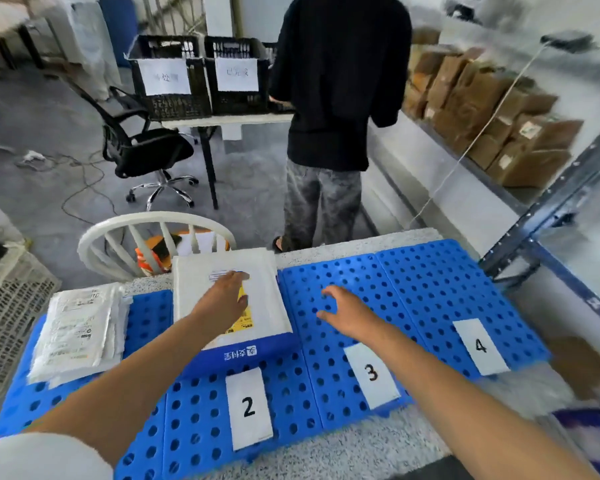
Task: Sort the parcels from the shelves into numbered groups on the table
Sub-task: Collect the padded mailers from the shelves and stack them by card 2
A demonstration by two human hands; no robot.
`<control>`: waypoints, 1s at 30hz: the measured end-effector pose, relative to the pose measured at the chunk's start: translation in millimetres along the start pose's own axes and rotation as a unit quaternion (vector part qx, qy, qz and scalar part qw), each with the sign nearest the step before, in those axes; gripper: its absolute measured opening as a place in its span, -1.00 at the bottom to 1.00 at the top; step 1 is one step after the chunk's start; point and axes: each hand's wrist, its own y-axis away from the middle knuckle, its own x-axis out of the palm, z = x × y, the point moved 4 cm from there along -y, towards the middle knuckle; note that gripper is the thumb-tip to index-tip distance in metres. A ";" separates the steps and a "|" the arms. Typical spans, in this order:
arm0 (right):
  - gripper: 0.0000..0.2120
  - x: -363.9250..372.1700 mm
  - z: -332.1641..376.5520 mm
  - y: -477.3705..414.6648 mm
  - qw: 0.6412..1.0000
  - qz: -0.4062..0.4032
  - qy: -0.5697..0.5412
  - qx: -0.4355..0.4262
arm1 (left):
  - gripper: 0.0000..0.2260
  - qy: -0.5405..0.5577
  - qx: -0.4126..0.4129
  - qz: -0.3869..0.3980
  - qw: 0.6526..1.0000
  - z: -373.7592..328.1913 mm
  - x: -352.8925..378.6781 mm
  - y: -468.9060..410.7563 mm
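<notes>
A white padded parcel (267,299) lies on top of a blue-and-white parcel (243,355) on the blue pad above the paper label 2 (249,407). My left hand (222,299) rests flat on the white parcel, fingers spread over its address label. My right hand (347,311) hovers open over the bare blue pad above label 3 (371,374), holding nothing. The pad with label 4 (480,346) carries no parcel. A stack of white plastic mailers (77,330) sits on the leftmost pad.
A person in a black shirt (340,81) stands beyond the table with their back to me. Brown cardboard parcels (492,112) fill the metal shelf at right. A white chair back (153,237) stands behind the table, with an office chair (146,147) and black crates (201,74) farther off.
</notes>
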 end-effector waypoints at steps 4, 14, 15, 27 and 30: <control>-0.47 -59.1 -32.3 69.9 0.997 -0.072 0.027 0.012 | -0.58 -0.064 0.118 0.027 0.991 -104.0 4.7 3.5; -0.41 -133.3 -162.4 313.1 0.962 -0.210 0.068 0.161 | -0.45 -0.154 0.387 0.086 0.905 -338.1 73.9 121.3; -0.43 -129.6 -174.8 340.1 0.956 -0.226 0.059 0.180 | -0.45 -0.161 0.411 0.093 0.893 -356.8 84.3 138.5; -0.47 -34.4 -262.9 596.2 0.866 -0.298 -0.043 0.400 | -0.46 -0.247 0.681 0.113 0.681 -519.6 214.9 362.5; -0.45 -22.4 -265.0 635.4 0.844 -0.318 -0.062 0.427 | -0.48 -0.216 0.717 0.126 0.650 -547.8 233.6 399.1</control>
